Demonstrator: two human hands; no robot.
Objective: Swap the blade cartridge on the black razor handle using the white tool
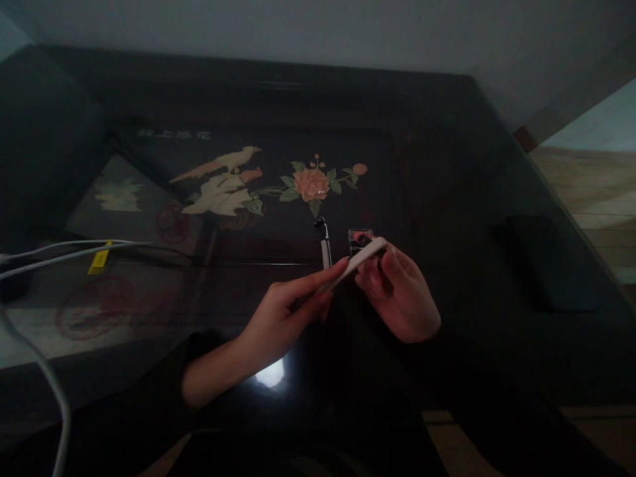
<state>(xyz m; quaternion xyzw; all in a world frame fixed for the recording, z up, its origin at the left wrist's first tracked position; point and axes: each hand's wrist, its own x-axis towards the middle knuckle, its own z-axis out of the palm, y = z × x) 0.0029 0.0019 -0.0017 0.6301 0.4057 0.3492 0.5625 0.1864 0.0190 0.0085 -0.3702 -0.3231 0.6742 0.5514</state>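
Note:
A slim, pale, elongated object (364, 255) slants up to the right between my hands, above the dark tabletop. My left hand (293, 305) pinches its lower end between thumb and fingers. At the upper end, my right hand (397, 288) has its fingers curled round it, where something dark shows at the underside. The object's exact kind is unclear in the dim light. Just behind my left fingertips lies a thin tool (325, 252) with a whitish handle and a dark, hooked head. A small clear case (354, 237) is partly hidden behind the pale object and my right fingers.
The glossy dark table (447, 199) bears a raised bird-and-flower inlay (311, 184). White cables (59, 404) with a yellow tag (101, 258) run along the left side. A dark flat rectangular object (551, 265) lies on the right. A wall (318, 30) stands behind the table.

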